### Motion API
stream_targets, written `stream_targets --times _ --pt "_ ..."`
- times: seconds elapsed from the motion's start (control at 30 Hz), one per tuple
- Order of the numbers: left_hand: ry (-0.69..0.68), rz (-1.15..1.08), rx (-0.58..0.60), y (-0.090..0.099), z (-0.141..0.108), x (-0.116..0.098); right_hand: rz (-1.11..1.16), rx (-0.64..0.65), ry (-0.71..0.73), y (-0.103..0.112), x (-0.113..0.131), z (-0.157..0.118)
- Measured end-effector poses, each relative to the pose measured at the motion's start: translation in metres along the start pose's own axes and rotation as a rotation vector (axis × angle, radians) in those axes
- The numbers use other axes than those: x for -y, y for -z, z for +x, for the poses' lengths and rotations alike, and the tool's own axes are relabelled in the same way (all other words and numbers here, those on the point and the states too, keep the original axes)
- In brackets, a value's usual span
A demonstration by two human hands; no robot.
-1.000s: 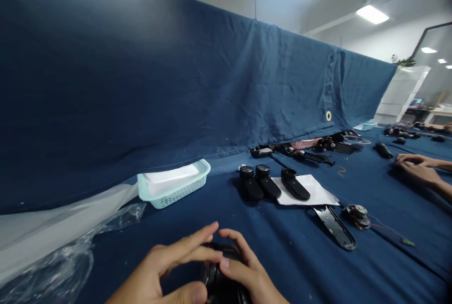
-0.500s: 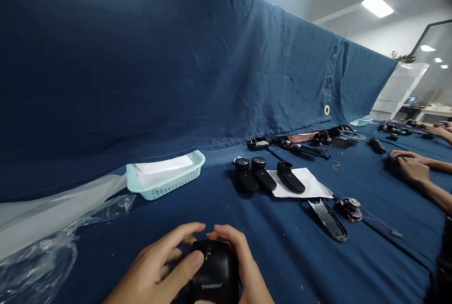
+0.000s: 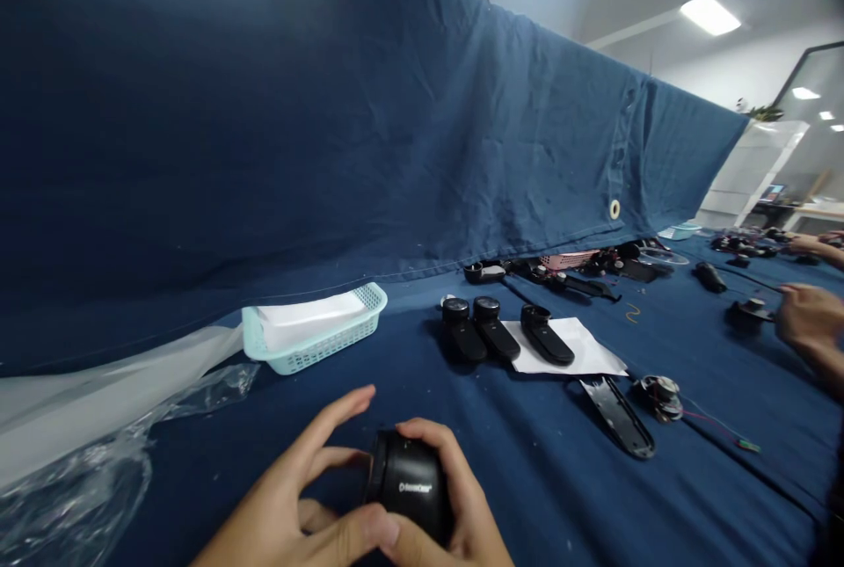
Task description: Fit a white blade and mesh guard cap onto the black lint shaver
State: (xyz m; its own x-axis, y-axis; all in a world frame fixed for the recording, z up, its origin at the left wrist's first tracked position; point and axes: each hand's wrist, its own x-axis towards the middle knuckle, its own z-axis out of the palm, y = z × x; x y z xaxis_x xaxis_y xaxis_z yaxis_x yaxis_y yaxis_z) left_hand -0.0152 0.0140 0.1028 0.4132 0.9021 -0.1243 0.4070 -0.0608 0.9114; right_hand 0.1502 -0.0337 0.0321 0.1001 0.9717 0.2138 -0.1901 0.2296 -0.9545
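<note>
A rounded black plastic housing (image 3: 417, 483) with small white lettering is between my hands at the bottom centre. My right hand (image 3: 465, 510) wraps its right side, with fingers over the top and the thumb across the front. On the left side, my left hand (image 3: 300, 497) grips the same housing by its rim; the index finger is lifted off and the thumb meets my right thumb. The underside of the housing is hidden. Beyond the hands, several black handle-shaped units (image 3: 463, 334) stand in a row, one of them (image 3: 546, 335) on white paper (image 3: 585, 347).
A light-blue basket (image 3: 316, 362) holds white paper at the left, near clear plastic film (image 3: 85, 497). To the right lie an open black shell (image 3: 620, 417) and a wired round part (image 3: 661, 397). Another person's hand (image 3: 811, 321) is farther right. A blue cloth (image 3: 316, 127) hangs behind.
The housing has turned in my hands, its lettering now higher and tilted. My left index finger has lifted away and my right thumb has come across the front. The other person's hand has shifted right.
</note>
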Motion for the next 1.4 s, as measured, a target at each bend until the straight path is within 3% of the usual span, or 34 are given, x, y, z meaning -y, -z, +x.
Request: stream_targets --times 0.17,0.37,0.57,0.83,1.03,1.23,1.33,1.4 --pt "0.109 -0.021 0.073 -0.006 0.005 -0.005 -0.065 0.055 0.102 0.005 0.006 0.003" --pt "-0.046 -0.195 0.089 -0.014 0.008 0.0 0.173 0.1 -0.015 0.004 0.014 0.003" --pt "-0.154 -0.079 0.116 -0.014 0.007 0.007 0.306 0.169 -0.104 0.005 0.014 0.005" --pt "-0.372 0.139 -0.029 -0.016 0.002 0.008 0.345 0.218 -0.123 0.008 0.016 0.006" --pt "-0.423 0.355 -0.233 -0.03 -0.002 0.004 0.57 0.105 -0.372 0.007 0.023 0.01" --pt "-0.591 0.439 -0.332 -0.049 -0.006 0.024 0.569 0.16 -0.652 0.001 0.01 0.015" --pt "-0.641 0.438 -0.343 -0.053 -0.008 0.027 0.571 0.151 -0.796 0.002 0.006 0.013" --pt "-0.613 0.404 -0.3 -0.054 -0.008 0.026 0.522 0.144 -0.786 0.006 0.004 0.01"
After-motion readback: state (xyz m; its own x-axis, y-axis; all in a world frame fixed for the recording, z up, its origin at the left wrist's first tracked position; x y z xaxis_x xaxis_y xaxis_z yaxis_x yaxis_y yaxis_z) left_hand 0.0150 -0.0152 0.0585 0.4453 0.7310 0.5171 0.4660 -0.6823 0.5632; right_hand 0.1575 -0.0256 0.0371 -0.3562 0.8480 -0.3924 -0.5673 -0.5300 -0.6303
